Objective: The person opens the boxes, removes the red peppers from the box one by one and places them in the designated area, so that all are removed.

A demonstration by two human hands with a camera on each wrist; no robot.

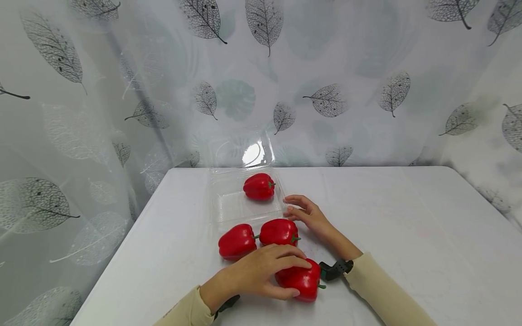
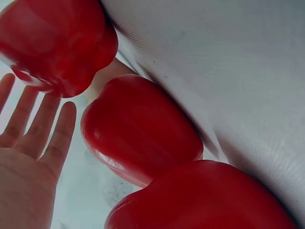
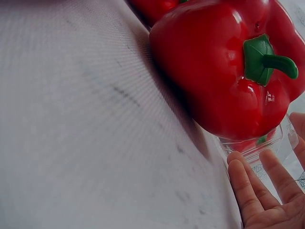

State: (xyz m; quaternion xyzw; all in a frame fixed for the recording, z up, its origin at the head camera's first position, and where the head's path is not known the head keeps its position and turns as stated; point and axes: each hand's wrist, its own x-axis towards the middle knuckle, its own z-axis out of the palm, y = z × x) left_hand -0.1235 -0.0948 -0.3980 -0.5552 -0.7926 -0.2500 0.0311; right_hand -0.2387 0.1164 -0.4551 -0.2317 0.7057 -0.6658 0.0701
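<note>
Over the nearest red bell pepper [image 1: 299, 280], my left hand [image 1: 269, 269] spreads its fingers across the top, with the thumb along the near side. The left wrist view shows these fingers [image 2: 59, 138] fairly straight, their tips against the pepper [image 2: 62, 43]. My right hand [image 1: 307, 215] touches the right edge of a clear plastic container [image 1: 228, 208], its fingers [image 3: 281, 181] extended along the wall. One red bell pepper [image 1: 258, 187] lies inside that container. Two more peppers, a left one [image 1: 237, 242] and a right one [image 1: 278, 231], lie side by side just in front of it.
The container's clear lid [image 1: 240, 149] stands raised behind it, near the back edge of the white table [image 1: 408, 235]. A leaf-patterned curtain [image 1: 310, 68] hangs behind and along the sides. Each wrist wears a black strap, including one [image 1: 336, 269] on the right.
</note>
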